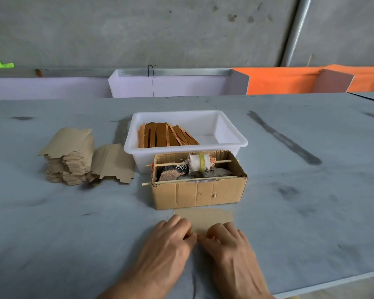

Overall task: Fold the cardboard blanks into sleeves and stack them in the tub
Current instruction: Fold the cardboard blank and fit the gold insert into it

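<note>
Near the table's (73, 234) front edge, the left hand (171, 240) and right hand (227, 242) pinch a flat cardboard blank (205, 217) with curled fingers.

Even, soft daylight, moderately bright; no hard source visible. Shadows faint and diffuse: a short one under the stack of blanks (68, 156) toward 6 o'clock, another along the near base of the cardboard box (198, 180). White tub (186, 139) reads brightest, near clipping on its rim at 3 o'clock, no real glare. Wide-angle distortion: table (311, 212) edge and far wall bow toward the corners. Centre sharp; both hands (166, 244) at 6 o'clock slightly soft, fingertips smeared by motion blur. The flat blank (203, 217) beneath them looks washed and low in contrast.
</note>
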`<state>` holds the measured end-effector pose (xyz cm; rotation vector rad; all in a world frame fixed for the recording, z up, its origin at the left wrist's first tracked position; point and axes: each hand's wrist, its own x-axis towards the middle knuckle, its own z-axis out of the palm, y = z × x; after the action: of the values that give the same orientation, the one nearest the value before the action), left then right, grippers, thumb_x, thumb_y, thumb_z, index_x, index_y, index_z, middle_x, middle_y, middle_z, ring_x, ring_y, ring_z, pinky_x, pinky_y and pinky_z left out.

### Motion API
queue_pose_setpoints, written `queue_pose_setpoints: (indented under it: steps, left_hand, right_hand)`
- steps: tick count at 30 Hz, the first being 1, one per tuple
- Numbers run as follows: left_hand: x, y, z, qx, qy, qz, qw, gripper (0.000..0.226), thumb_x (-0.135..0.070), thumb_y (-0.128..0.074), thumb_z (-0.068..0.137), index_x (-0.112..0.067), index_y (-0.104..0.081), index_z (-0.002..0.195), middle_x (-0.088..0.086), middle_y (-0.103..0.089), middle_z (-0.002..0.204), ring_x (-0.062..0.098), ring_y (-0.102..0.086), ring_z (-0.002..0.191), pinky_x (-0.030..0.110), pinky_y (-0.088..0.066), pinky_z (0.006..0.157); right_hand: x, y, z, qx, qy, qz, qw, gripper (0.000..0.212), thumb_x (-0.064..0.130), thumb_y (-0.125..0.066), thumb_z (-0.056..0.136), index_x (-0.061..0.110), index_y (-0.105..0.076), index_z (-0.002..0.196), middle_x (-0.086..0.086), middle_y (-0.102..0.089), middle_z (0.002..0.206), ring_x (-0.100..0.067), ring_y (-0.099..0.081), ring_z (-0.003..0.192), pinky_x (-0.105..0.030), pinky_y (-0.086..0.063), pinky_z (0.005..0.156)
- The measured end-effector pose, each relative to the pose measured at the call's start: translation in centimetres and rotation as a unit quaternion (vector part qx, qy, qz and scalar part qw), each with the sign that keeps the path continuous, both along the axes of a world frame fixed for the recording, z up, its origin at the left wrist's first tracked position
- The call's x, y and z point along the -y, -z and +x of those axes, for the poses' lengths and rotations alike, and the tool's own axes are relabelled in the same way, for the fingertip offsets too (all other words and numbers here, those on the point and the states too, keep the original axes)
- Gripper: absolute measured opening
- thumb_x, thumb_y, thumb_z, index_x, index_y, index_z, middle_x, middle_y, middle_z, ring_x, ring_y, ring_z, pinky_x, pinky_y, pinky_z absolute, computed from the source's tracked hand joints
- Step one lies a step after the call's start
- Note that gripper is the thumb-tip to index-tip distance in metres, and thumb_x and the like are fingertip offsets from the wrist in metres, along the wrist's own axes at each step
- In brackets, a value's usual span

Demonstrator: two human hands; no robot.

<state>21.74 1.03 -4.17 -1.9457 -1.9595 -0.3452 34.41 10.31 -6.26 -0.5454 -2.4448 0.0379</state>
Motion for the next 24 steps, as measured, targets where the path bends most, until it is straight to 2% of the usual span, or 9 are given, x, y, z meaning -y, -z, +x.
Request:
queue_pose_setpoints:
  steps: [2, 4, 9, 12, 15, 18, 20, 22, 24]
  left_hand:
    - [0.2, 0.0, -0.1, 0.009, -0.005, -0.016, 1.0, 0.017, -0.022, -0.065, 0.078, -0.024, -0.065, 0.062, -0.009, -0.053, 0.068, 0.01, -0.055, 0.061, 0.021, -0.04, 0.049]
    - [0.5, 0.3, -0.3, 0.02, -0.008, -0.031, 0.999, 0.03, -0.018, -0.044, 0.08, -0.027, -0.069, 0.068, -0.01, -0.054, 0.07, 0.008, -0.053, 0.061, 0.02, -0.04, 0.049]
    - [1.0, 1.4, -0.5, 0.023, 0.0, -0.024, 0.999, 0.04, -0.008, -0.062, 0.054, -0.024, -0.076, 0.087, -0.011, -0.058, 0.076, 0.005, -0.041, 0.073, 0.016, -0.043, 0.05]
    - [1.5, 1.2, -0.6, 0.053, 0.002, -0.033, 0.998, 0.039, -0.006, -0.058, 0.056, -0.026, -0.076, 0.086, -0.013, -0.058, 0.078, 0.002, -0.04, 0.074, 0.014, -0.043, 0.052]
    - [2.2, 1.2, 0.0, 0.11, 0.01, -0.062, 0.992, 0.03, -0.015, -0.063, 0.057, -0.029, -0.073, 0.081, -0.013, -0.054, 0.074, 0.001, -0.052, 0.063, 0.013, -0.043, 0.049]
    - [2.5, 1.2, 0.2, 0.17, 0.009, -0.078, 0.982, 0.023, -0.013, -0.06, 0.069, -0.027, -0.067, 0.085, -0.01, -0.051, 0.08, 0.005, -0.056, 0.067, 0.016, -0.046, 0.053]
    - [1.9, 1.1, -0.5, 0.193, -0.001, -0.092, 0.977, 0.031, -0.008, -0.047, 0.081, -0.024, -0.066, 0.1, -0.008, -0.051, 0.096, 0.006, -0.052, 0.088, 0.022, -0.046, 0.073]
    - [1.1, 0.6, -1.3, 0.251, -0.017, -0.068, 0.965, 0.029, -0.013, -0.04, 0.089, -0.016, -0.066, 0.102, -0.004, -0.051, 0.099, 0.01, -0.052, 0.092, 0.026, -0.043, 0.079]
    - [-0.4, 0.2, -2.2, 0.26, -0.059, -0.03, 0.963, 0.021, -0.021, -0.048, 0.093, -0.014, -0.065, 0.102, -0.004, -0.052, 0.099, 0.013, -0.054, 0.093, 0.023, -0.04, 0.079]
  right_hand:
    - [-0.2, -0.2, 0.1, 0.009, -0.013, -0.014, 1.0, 0.006, 0.019, -0.077, 0.062, 0.023, -0.072, 0.062, 0.003, -0.059, 0.064, -0.017, -0.058, 0.054, -0.021, -0.044, 0.044]
    - [-0.7, -0.2, 0.6, 0.016, 0.007, -0.02, 1.0, 0.01, 0.024, -0.079, 0.056, 0.027, -0.072, 0.061, 0.006, -0.058, 0.064, -0.015, -0.057, 0.053, -0.019, -0.043, 0.043]
    - [-2.4, 0.3, 2.2, 0.052, 0.07, -0.086, 0.992, 0.042, -0.004, -0.09, 0.034, 0.025, -0.074, 0.06, 0.004, -0.061, 0.064, -0.023, -0.061, 0.054, -0.032, -0.046, 0.04]
    - [-3.2, -0.3, 2.3, 0.048, 0.119, -0.148, 0.981, 0.035, -0.014, -0.077, 0.051, 0.019, -0.074, 0.062, 0.002, -0.063, 0.068, -0.028, -0.062, 0.062, -0.035, -0.046, 0.045]
    - [-3.8, -0.8, 1.9, 0.016, 0.134, -0.201, 0.97, 0.025, -0.004, -0.06, 0.078, 0.014, -0.076, 0.082, 0.002, -0.066, 0.086, -0.027, -0.06, 0.085, -0.036, -0.048, 0.065]
    - [-4.0, -1.0, 1.3, 0.037, 0.097, -0.212, 0.972, 0.021, 0.018, -0.061, 0.084, 0.019, -0.071, 0.103, 0.002, -0.061, 0.101, -0.021, -0.055, 0.099, -0.032, -0.045, 0.081]
    - [-4.0, -1.0, 0.7, 0.097, 0.099, -0.216, 0.966, 0.029, 0.033, -0.061, 0.085, 0.023, -0.065, 0.112, 0.005, -0.055, 0.107, -0.018, -0.049, 0.104, -0.029, -0.042, 0.086]
    - [-4.3, -1.3, 0.1, 0.133, 0.1, -0.227, 0.959, 0.032, 0.038, -0.062, 0.085, 0.024, -0.062, 0.114, 0.005, -0.052, 0.109, -0.016, -0.049, 0.105, -0.027, -0.041, 0.087]
    - [-4.9, -1.9, -0.3, 0.153, 0.09, -0.254, 0.951, 0.035, 0.038, -0.066, 0.083, 0.023, -0.061, 0.114, 0.003, -0.052, 0.112, -0.017, -0.05, 0.105, -0.027, -0.042, 0.088]
